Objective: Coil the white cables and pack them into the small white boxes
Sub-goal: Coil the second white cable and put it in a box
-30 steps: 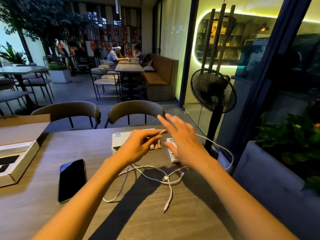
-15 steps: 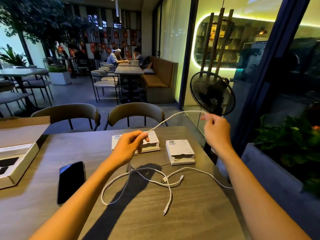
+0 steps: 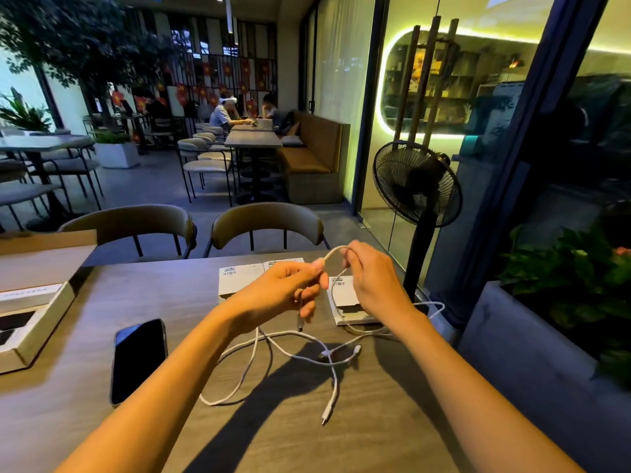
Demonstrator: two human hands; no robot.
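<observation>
Head view: left hand and right hand apparently both pinch one white cable loop.

Two bare hands: left hand and right hand, both at about 12 o'clock over the grey wood-grain table. Two small white cardboard boxes: one behind the left hand, one under the right. White cables: looks like two, tangled, can't separate for sure. One black smartphone at 9 o'clock. One open tan cardboard box far 9 o'clock. Two curved-back chairs at 12. One black pedestal fan at 2.
</observation>
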